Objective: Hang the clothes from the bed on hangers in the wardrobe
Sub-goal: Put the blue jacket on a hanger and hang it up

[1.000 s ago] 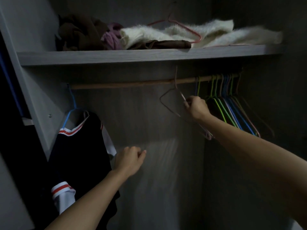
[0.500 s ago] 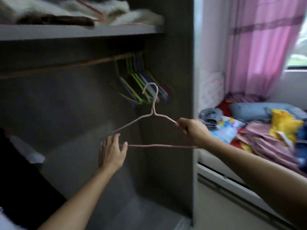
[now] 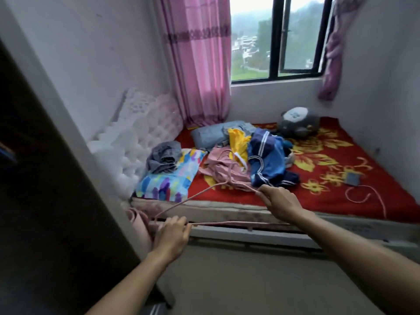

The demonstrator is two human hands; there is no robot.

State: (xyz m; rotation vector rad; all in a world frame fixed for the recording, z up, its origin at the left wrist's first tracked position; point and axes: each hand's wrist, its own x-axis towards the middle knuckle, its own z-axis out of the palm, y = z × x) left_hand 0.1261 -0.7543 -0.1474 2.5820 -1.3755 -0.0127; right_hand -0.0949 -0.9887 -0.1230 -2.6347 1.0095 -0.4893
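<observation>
Fingers [image 3: 179,222] of our left hand [image 3: 172,235] curl round the left corner of the pink wire hanger [image 3: 227,223]. Our right hand [image 3: 281,203] pinches the right shoulder of the wire, a little down from the neck. Both hands are grasping it and carry nothing else. We hold the hanger out in front, tilted, with its hook pointing away toward the bed [image 3: 329,160]. We judge the two-point hold keeps the thin frame spread and steady, ready for a collar to go over it.

No garment is on it yet. The clothes lie in a heap on the red flowered bed, toward the near edge:
- pink garment [image 3: 213,171], nearest the hook
- blue jacket with white stripes [image 3: 266,164], touching it on the right
- yellow piece [image 3: 236,142], behind those two
- grey crumpled piece [image 3: 162,155], apart to the left, on a multicoloured pillow [image 3: 168,180]

The pink garment looks the likeliest next pick, being closest.

Wardrobe [image 3: 34,178] at our left shows only a dark panel from here, so we cannot tell what hangs inside. The bed also bears a grey plush toy [image 3: 297,120] by the far wall and a small flat device [image 3: 352,178], well apart from the heap.
</observation>
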